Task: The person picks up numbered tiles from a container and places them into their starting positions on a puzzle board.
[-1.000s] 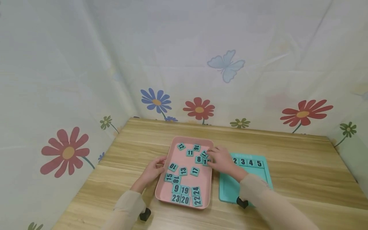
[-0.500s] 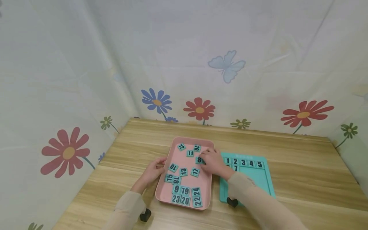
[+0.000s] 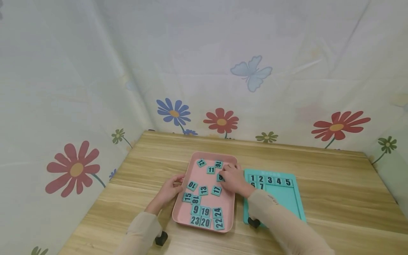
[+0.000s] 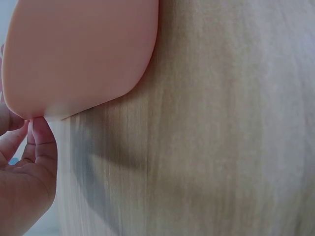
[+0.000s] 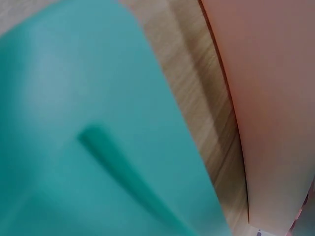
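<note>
- Tile 8 (image 3: 219,177): in pink tray (image 3: 204,179), now more covered; right hand (image 3: 232,178) has slid left onto it.
- Right grip: openness and hold hidden (cannot tell).
- Left hand (image 3: 169,189): pinches tray edge, unchanged.
- Teal board (image 3: 287,196): holds tiles 1–7 (image 3: 269,180); work presumably centres on 8.

You've got number tiles (image 3: 269,181) 1–7 on the teal board (image 3: 283,198), plus 8–13, 15–20 and 22–24 in the pink tray (image 3: 204,180).

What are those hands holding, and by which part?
The left hand holds the pink tray by its left edge. The right hand covers part of the 8 tile; whether it grips anything is hidden.
</note>
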The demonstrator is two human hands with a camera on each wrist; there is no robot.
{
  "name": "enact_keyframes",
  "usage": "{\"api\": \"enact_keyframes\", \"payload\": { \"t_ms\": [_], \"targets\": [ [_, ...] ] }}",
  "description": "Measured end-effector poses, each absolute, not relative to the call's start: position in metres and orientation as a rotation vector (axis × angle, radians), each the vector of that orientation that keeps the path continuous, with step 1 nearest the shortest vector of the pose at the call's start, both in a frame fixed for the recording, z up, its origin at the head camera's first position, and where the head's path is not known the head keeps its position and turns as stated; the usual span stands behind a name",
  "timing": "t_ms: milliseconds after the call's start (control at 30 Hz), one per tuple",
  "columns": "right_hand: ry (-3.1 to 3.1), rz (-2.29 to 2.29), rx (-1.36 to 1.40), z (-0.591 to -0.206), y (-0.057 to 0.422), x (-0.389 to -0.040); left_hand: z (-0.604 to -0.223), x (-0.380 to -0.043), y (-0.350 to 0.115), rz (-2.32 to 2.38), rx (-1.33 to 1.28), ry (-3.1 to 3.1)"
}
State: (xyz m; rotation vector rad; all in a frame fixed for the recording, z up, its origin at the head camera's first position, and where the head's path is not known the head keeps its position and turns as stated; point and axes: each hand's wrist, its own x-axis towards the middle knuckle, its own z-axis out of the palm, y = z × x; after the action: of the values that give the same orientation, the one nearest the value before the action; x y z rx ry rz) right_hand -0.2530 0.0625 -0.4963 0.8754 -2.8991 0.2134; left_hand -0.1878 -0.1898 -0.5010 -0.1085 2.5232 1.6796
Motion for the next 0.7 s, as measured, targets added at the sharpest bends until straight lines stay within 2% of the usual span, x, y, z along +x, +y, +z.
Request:
{"api": "enact_keyframes", "payload": {
  "t_ms": [700],
  "targets": [
    [-2.907, 0.359, 0.964, -0.4965, 0.0628, -0.2499, -0.5002, -0.188, -0.1888, 1.702, -0.124, 2.518]
  ]
}}
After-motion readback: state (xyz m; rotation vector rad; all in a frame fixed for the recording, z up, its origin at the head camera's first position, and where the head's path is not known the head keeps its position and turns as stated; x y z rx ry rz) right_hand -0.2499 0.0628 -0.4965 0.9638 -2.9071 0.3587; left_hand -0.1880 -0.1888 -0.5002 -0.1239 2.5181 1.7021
